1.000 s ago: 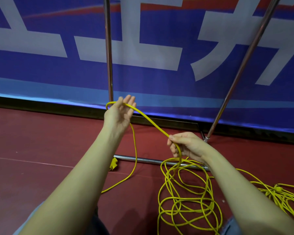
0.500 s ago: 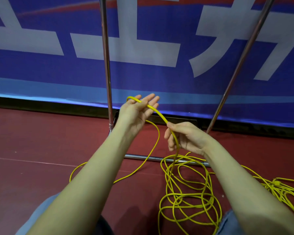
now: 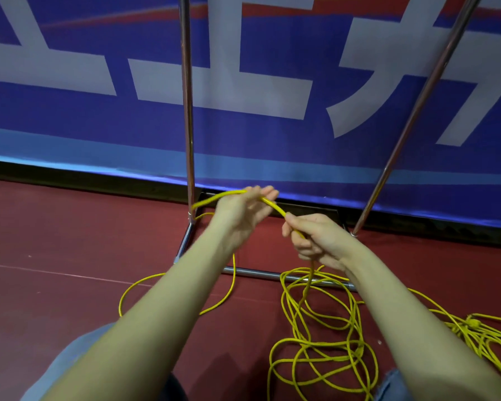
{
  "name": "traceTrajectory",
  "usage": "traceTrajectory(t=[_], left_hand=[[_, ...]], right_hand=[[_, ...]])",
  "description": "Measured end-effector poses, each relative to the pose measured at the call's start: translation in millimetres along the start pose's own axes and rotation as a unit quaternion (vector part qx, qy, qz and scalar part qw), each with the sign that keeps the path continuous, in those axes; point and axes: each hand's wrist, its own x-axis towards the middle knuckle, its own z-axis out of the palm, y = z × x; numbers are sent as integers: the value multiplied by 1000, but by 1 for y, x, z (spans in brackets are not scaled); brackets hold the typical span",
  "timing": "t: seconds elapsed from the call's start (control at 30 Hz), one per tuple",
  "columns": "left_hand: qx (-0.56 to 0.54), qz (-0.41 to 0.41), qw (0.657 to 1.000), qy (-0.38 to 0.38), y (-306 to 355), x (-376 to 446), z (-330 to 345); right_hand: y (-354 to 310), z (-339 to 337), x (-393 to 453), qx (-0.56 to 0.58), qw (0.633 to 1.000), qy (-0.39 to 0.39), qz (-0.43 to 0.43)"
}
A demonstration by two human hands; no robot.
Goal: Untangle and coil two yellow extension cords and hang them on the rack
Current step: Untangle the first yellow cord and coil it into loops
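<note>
Holding: both hands on one yellow extension cord [image 3: 273, 204], raised in front of the rack base
Left hand [image 3: 237, 212]: palm turned up, cord lies across it; fingers [image 3: 268, 192] only loosely bent over the cord, blurred, so how firm the hold is cannot be told
Right hand [image 3: 315, 237]: fingers curled, thumb and forefinger pinching the cord just right of the left hand
Cord span: short arc between the two hands, hands near each other
Left tail: leaves the left hand toward the rack's upright, drops behind the forearm, loops out on the floor [image 3: 55, 241] to the left
Right tail: hangs straight down from the right hand into a loose tangle [image 3: 324, 342] of loops on the floor, partly over the rack's bottom bar
Second bundle [image 3: 480, 334]: more yellow cord knotted up on the floor at far right, strands run toward the tangle; cannot tell where one cord ends
Rack [image 3: 187, 111]: chrome frame, one vertical post, one slanted post, low bar on the floor; nothing hung on the visible part
Backdrop: blue banner [image 3: 84, 120] with large white characters behind the rack
Floor: dark red
</note>
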Motion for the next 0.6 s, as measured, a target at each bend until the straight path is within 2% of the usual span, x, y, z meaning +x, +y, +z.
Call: traceTrajectory(t=[0.1, 0.23, 0.4, 0.5, 0.6], left_hand=[[-15, 0, 1000, -7, -10, -9, 9], [-40, 44, 998, 5, 6, -12, 12], [-159, 73, 984, 39, 38, -1, -1], [-218, 88, 971, 42, 49, 1, -7], [-232, 109, 964, 62, 51, 5, -14]], right_hand=[[-6, 7, 2, 2, 1000, -10, -15], [0, 3, 3, -23, 999, -36, 4], [23, -13, 3, -3, 997, -67, 46], [29, -19, 5, -23, 998, -32, 55], [22, -20, 7, -37, 998, 23, 37]])
